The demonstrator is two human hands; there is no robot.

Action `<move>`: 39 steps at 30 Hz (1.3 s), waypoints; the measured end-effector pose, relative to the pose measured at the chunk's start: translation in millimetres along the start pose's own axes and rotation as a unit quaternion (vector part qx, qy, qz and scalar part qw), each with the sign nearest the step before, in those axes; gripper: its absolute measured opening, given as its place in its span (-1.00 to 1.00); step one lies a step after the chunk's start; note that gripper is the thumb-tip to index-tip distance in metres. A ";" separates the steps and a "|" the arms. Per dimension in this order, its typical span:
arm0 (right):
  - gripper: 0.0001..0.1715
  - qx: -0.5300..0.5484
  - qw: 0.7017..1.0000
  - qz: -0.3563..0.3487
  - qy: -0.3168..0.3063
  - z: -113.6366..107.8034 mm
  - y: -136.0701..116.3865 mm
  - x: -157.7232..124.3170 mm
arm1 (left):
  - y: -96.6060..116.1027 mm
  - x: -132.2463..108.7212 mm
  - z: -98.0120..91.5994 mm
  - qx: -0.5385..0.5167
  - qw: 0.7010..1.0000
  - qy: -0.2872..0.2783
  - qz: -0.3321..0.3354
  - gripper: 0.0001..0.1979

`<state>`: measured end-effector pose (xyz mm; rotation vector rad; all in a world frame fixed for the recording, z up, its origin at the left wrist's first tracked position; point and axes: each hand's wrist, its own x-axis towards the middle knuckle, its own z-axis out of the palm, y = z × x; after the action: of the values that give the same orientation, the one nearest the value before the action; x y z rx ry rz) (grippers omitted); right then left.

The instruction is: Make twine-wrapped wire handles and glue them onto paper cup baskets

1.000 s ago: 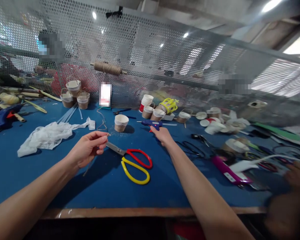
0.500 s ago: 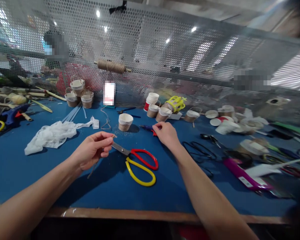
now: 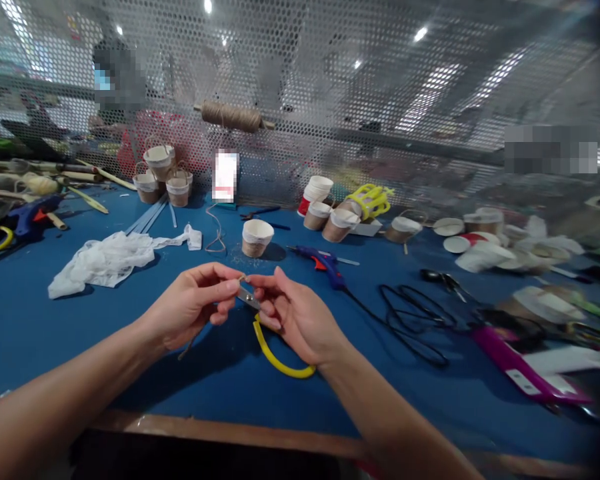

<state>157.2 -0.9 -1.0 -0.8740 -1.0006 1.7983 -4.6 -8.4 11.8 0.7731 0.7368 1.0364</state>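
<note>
A short piece of twine (image 3: 243, 279) is pinched between the thumb and fingers of my left hand (image 3: 197, 300), its tail (image 3: 184, 352) hanging below the palm. The fingertips of my right hand (image 3: 297, 313) meet the twine's upper end, closed at it; the exact grip is partly hidden. Beneath both hands lie scissors (image 3: 285, 365) with a yellow handle, largely covered by the right hand. A small paper cup wrapped in brown (image 3: 257, 240) stands just beyond my fingers. To its right, a blue glue gun (image 3: 325, 261) rests on the blue table.
White gauzy cloth (image 3: 105, 263) lies at left. Small handled buckets (image 3: 159, 158) are stacked behind it, with more buckets (image 3: 340, 224) at back right. A black cord (image 3: 405, 310), a purple power strip (image 3: 505, 363) and paper cups (image 3: 485, 257) occupy the right side. A twine roll (image 3: 233, 117) hangs on the mesh.
My right hand has left the glue gun and come left to the twine in my left hand, now covering part of the scissors. The view has shifted slightly.
</note>
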 end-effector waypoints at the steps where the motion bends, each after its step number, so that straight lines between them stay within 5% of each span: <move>1: -0.61 0.013 1.000 0.008 -0.009 -0.4 0.5 -0.5 | -0.9 -0.2 -0.3 0.005 1.000 0.003 0.003 -0.88; 24: -0.65 0.060 0.997 0.043 -0.028 3.9 1.6 -6.9 | -10.7 -1.8 -4.1 0.085 0.995 0.030 0.052 -0.90; 39: -0.71 -0.059 0.997 -0.038 0.039 2.3 7.2 -5.3 | -4.7 2.6 -6.5 -0.095 0.992 -0.005 -0.083 -0.93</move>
<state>154.6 -8.5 -5.7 -0.9588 -1.0849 1.6427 -6.9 -6.1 4.0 0.5431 0.6706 0.9360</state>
